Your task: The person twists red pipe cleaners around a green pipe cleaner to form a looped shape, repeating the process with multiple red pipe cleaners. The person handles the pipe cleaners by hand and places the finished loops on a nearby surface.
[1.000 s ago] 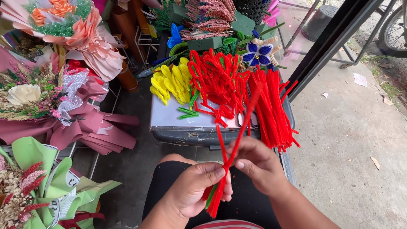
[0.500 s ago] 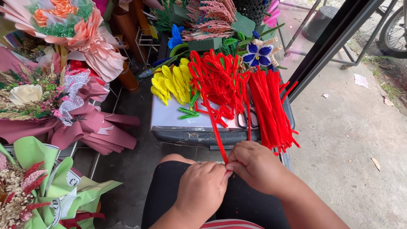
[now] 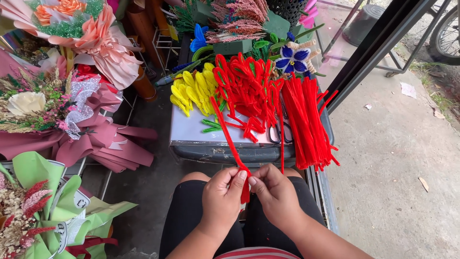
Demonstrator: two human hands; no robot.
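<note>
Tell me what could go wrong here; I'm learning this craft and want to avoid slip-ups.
The long red pipe cleaner pinched between the left hand and right hand sticks up toward the red shaped pieces on the tray; it might snag them. The straight red bundle overhangs the tray's edge and could slide off. Scissors lie half buried there, easy to grab blindly.

fuzzy red pipe cleaners (image 3: 302, 120); matt grey plastic tray (image 3: 225, 153); crinkled pink paper wrap (image 3: 103, 144)
</note>
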